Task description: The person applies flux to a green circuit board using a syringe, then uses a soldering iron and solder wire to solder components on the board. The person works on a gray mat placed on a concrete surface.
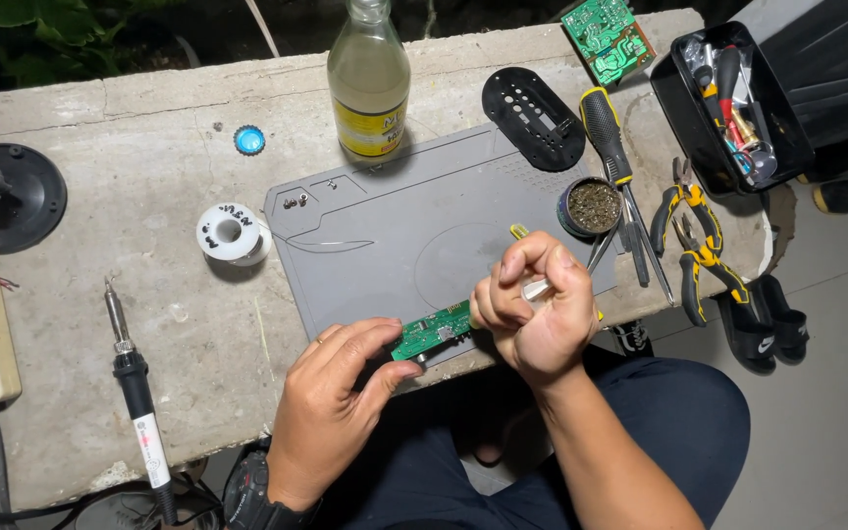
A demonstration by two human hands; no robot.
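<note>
A small green circuit board [431, 332] is held at the near edge of the grey work mat [414, 236], its long axis running left to right and tilted slightly upward toward the right. The left hand [338, 393] is clamped on the board's left end, thumb below and fingers above. The right hand [532, 304] is closed around a slim tool with a yellow-tipped handle [520, 233] — the working end is hidden behind the fingers, so contact with the board cannot be told. The board lies between the two hands, its right end just beside the right hand's knuckles. On the tabletop [149, 196] a soldering iron [134, 383] lies well apart to the left — nearer the left hand
</note>
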